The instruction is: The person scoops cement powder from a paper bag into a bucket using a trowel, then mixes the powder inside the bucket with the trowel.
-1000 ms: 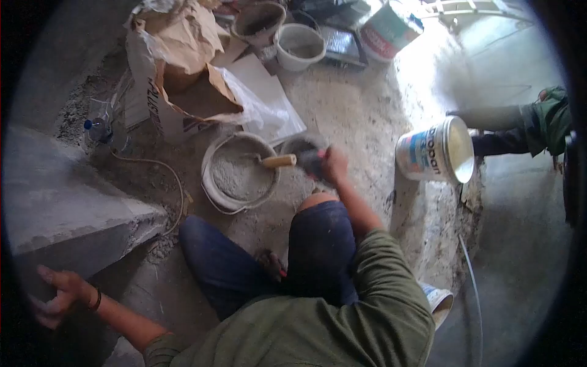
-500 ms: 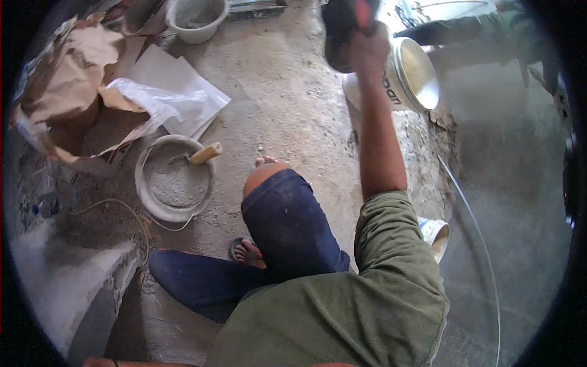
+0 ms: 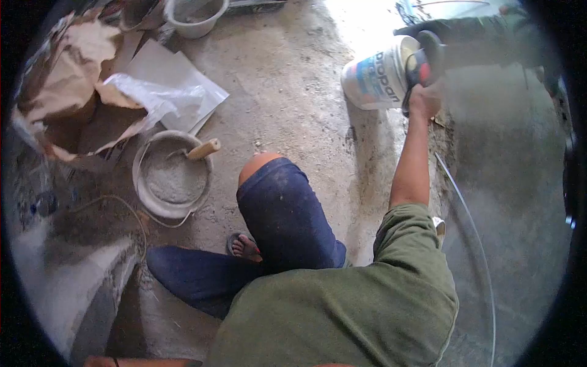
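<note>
My right hand is closed round a dark tool with a red part, which looks like a sander or float; blur hides its exact form. The tool is at the mouth of a white lettered bucket lying on its side, at the upper right. Of my left arm only the wrist with a dark band shows at the bottom left edge; the hand itself is out of view. A bucket of grey powder or mix stands left of my knee, with a wooden-handled trowel in it.
An open paper sack and pale sheets lie at the upper left, beside another white bucket. A thin hose runs along the floor at right. A pale concrete block is at lower left. Another person's dark-clothed limb shows at upper right.
My right hand has swung with the tool from beside the mix bucket to the lying bucket. My left hand has dropped out of view. The camera has turned to the right.
</note>
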Demonstrator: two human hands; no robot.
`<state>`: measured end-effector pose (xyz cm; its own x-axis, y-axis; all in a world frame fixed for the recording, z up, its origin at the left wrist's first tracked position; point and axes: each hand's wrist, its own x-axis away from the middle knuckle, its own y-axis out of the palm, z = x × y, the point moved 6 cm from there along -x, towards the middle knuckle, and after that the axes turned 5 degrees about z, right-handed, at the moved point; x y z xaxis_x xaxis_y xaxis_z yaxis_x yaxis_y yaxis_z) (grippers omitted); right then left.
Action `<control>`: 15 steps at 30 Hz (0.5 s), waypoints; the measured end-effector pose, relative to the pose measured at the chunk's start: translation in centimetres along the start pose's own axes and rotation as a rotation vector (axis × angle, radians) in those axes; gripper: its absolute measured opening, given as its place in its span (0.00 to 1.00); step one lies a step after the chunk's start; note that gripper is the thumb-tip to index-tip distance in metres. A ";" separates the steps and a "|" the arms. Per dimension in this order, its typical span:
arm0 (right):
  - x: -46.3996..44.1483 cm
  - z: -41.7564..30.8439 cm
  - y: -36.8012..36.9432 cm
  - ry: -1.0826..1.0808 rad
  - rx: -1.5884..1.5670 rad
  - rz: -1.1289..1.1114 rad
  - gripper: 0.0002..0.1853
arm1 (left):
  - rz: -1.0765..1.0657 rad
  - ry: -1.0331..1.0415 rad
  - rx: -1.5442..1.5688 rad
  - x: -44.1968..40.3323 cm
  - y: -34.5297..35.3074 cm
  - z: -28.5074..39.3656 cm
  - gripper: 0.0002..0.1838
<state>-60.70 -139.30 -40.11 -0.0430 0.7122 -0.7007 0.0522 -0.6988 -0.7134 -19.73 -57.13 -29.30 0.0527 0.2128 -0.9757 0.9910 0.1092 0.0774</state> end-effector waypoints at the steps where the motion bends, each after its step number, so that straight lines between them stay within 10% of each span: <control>1: -0.1 -1.4 -0.2 -0.037 -0.055 0.061 0.23 | -0.015 -0.042 0.025 2.0 1.7 -2.5 0.37; 7: 19.2 -10.3 13.2 -0.261 -0.570 -0.159 0.26 | 0.039 0.057 -0.049 2.3 1.3 -5.3 0.37; 11: 37.3 -14.7 18.7 -0.091 -0.625 -0.976 0.31 | 0.138 -0.006 0.154 0.1 -0.2 0.8 0.26; 15: 39.6 -14.5 13.9 -0.375 -0.462 -0.770 0.36 | 0.087 -0.030 0.182 0.1 0.5 -0.2 0.26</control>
<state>-47.19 -119.82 -77.61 -0.5405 0.8394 -0.0569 0.2599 0.1022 -0.9602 -19.26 -56.88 -29.36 0.1402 0.1840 -0.9729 0.9883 -0.0864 0.1260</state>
